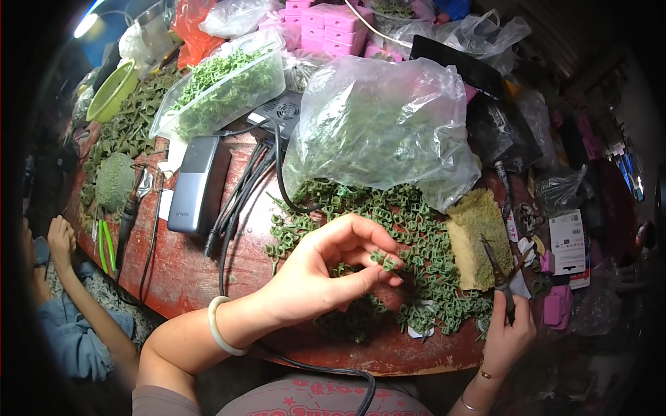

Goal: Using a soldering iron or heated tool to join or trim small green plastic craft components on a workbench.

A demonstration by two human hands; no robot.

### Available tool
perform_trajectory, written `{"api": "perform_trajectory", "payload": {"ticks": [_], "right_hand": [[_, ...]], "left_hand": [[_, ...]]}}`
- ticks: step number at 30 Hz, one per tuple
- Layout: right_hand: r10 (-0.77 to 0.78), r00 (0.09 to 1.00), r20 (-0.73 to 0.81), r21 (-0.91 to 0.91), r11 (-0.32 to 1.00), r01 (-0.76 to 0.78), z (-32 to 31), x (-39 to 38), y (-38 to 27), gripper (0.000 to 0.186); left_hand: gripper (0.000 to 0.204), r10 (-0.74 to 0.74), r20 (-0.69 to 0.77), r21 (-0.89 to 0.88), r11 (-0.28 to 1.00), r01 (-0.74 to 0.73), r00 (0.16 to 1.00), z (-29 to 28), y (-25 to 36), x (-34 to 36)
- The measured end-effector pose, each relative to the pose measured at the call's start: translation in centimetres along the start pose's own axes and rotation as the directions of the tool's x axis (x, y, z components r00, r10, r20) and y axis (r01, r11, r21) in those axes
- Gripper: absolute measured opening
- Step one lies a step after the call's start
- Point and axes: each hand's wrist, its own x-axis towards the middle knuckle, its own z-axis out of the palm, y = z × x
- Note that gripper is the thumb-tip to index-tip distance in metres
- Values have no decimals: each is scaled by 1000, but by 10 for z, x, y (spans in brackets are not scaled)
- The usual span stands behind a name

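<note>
In front of me my left hand (340, 267) is raised over the pile, thumb and fingers closed on a small green plastic piece (385, 261). My right hand (510, 329), low on the right, grips a dark-handled tool (501, 277). Its thin metal end lies over the yellowish sponge-like block (479, 236); I cannot make out its exact kind. Many green plastic pieces (430, 260) spread across the red tabletop (243, 277) beneath my left hand and beside the block. A large clear plastic bag (388, 125) with green contents sits behind them.
A grey power bank (198, 184) and black cables (243, 187) lie left of the pile. Behind stand a clear tub (229, 90) of green pieces and pink boxes (326, 31). Another person's hand (61, 239) is at the far left, near green-handled cutters (106, 244).
</note>
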Motion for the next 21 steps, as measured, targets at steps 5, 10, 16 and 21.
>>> {"api": "perform_trajectory", "payload": {"ticks": [5, 10, 16, 21], "right_hand": [[-20, 998, -59, -29, 999, 18, 1, -1, 7, 21], [18, 996, -92, -26, 999, -20, 0, -3, 7, 23], [83, 996, -33, -55, 995, -85, 0, -4, 4, 25], [30, 990, -141, 56, 998, -23, 3, -10, 5, 26]], "left_hand": [[24, 10, -58, 110, 994, -3, 998, 0, -3, 0], [21, 197, -50, 541, 829, -139, 979, 4, 4, -1], [20, 366, 14, 688, 672, -274, 931, 1, 3, 1], [19, 225, -97, 525, 839, -142, 969, 4, 2, 0]]}}
